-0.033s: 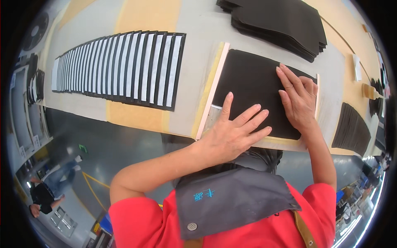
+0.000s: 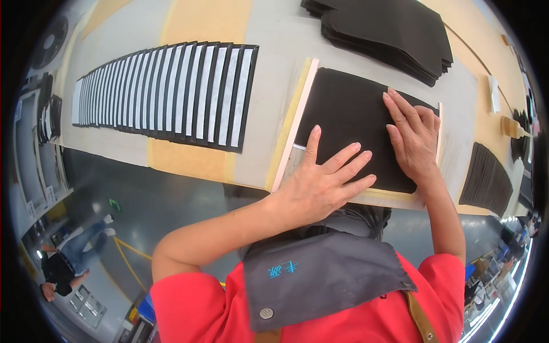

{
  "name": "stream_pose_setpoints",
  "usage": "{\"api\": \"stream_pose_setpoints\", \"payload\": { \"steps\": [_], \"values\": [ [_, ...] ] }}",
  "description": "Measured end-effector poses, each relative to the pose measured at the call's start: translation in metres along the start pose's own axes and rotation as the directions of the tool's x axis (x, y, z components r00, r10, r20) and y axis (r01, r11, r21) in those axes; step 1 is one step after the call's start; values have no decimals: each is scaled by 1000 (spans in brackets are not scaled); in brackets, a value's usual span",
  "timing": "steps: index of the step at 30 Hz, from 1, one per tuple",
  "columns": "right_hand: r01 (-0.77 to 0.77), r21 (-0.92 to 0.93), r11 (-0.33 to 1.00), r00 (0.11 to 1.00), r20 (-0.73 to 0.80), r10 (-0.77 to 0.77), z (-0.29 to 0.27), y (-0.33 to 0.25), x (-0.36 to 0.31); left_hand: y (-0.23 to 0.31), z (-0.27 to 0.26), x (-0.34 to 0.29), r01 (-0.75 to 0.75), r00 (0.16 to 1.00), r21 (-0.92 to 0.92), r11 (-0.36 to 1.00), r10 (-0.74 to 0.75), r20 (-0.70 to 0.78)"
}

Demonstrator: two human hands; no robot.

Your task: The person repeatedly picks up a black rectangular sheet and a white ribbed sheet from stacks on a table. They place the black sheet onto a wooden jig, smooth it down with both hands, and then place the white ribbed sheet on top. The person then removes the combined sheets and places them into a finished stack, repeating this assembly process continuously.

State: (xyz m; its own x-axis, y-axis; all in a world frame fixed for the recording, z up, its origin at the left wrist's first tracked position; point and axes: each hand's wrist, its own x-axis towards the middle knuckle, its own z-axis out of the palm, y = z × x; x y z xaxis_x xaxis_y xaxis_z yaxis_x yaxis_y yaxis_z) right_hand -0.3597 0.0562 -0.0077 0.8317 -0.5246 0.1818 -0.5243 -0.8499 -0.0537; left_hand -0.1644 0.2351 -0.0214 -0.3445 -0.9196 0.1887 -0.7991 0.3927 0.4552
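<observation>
The long grey and tan surface (image 2: 269, 34) runs across the upper part of the view, its near edge in front of the person in a red shirt and grey apron. On its left lies a wide fanned row of black sheets with white strips (image 2: 171, 94), each overlapping the next. At the far right sits a thick stack of black sheets (image 2: 383, 34), and near the right edge a smaller fanned pile of black pieces (image 2: 486, 180). Directly before the person lies a single black sheet (image 2: 349, 123), bordered on its left by a pale pink strip (image 2: 294, 126). The left hand (image 2: 323, 183) lies flat on the sheet's near edge with fingers spread wide. The right hand (image 2: 414, 137) presses flat on the sheet's right part, fingers held close together, pinching nothing.
</observation>
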Motion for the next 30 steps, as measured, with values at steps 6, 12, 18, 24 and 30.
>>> {"api": "stream_pose_setpoints", "payload": {
  "steps": [6,12,18,24,30],
  "values": [
    [5,31,999,1000,-17,-5,-1,-1,0,-4,7,-2,-3,1000,49,999,3,-13],
    [36,-12,999,999,-20,-36,-4,2,-3,0,-10,5,-21,999,71,997,17,52],
    [287,364,886,919,157,-362,-20,-23,-23,37,2,-7,-82,974,-10,997,83,210],
    [236,27,971,958,160,-237,-8,22,20,37,-6,-5,-87,976,-31,996,92,198],
    [139,42,989,988,-75,-135,-31,-25,30,29,-21,-39,-121,974,-15,992,116,-196]
  ]
}}
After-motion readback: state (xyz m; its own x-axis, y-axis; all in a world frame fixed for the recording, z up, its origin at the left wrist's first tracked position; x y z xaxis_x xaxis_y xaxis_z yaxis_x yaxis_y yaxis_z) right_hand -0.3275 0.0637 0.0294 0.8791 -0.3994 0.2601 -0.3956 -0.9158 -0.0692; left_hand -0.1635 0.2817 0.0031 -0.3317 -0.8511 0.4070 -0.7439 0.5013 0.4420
